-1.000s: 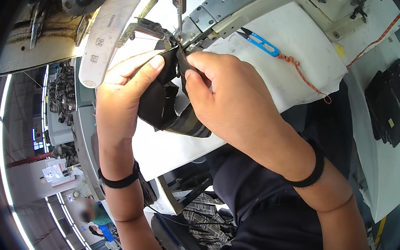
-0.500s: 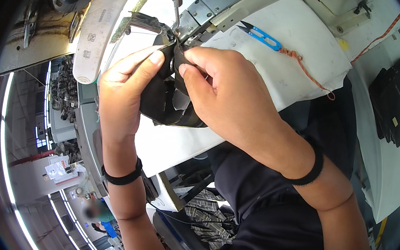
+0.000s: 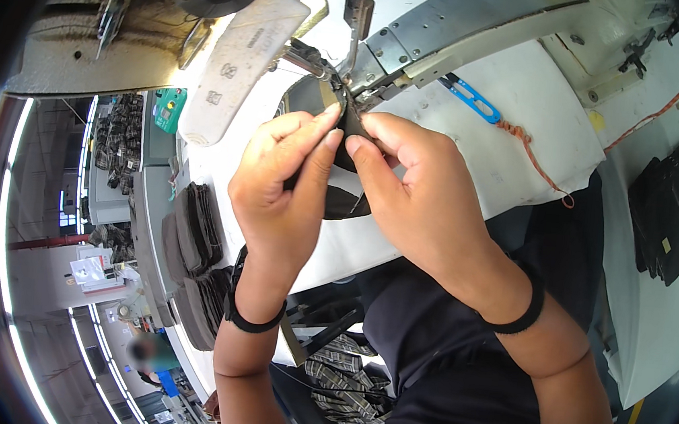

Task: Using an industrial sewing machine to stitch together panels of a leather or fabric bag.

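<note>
A piece of black cloth (image 3: 346, 158) runs up to the needle area (image 3: 346, 80) of a sewing machine, its lower part hanging in loose folds over the white table top. My left hand (image 3: 281, 183) pinches the cloth's left edge between thumb and fingers. Close beside it, my right hand (image 3: 419, 183) grips the right edge in the same way, thumb on top. Both sets of fingertips sit just below the machine's metal foot parts, nearly touching each other. Part of the cloth is hidden behind the hands.
Blue thread snips (image 3: 472, 100) on an orange cord (image 3: 526, 152) lie right of the machine's metal bed (image 3: 452, 28). Stacked dark cloth pieces (image 3: 192, 235) are at left, more dark pieces (image 3: 666, 212) at far right. Plaid cloth (image 3: 348, 386) is below; another person (image 3: 161, 362) is far off.
The view has shifted, so the machine and table appear farther right and lower. My left hand has come closer to the right one, and the stacked cloth at left now shows.
</note>
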A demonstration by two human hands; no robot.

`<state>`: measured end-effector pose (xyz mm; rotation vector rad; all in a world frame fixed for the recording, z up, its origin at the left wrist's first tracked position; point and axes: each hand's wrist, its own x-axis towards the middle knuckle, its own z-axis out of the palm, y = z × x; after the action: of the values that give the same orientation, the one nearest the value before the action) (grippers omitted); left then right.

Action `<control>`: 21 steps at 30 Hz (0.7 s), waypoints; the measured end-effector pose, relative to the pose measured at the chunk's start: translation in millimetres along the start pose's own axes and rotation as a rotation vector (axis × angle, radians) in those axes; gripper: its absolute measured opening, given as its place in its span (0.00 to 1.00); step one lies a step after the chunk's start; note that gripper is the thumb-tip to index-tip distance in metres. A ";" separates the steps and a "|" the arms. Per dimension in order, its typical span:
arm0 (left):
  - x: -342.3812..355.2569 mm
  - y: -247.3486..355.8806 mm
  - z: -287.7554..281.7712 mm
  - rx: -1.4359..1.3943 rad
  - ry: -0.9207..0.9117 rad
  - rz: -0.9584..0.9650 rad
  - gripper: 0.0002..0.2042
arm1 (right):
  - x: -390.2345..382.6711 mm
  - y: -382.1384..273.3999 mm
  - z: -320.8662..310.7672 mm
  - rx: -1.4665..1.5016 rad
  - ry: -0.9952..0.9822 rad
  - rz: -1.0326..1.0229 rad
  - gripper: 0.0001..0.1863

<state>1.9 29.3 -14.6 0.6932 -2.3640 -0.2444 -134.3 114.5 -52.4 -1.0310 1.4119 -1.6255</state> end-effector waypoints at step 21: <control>5.6 35.6 7.2 0.239 0.074 0.048 0.10 | -6.4 8.9 5.0 0.290 -0.023 0.024 0.08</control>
<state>-21.1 56.2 -5.0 0.7411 -2.3578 0.0847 -127.0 117.2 -61.5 -0.8573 1.1268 -1.7331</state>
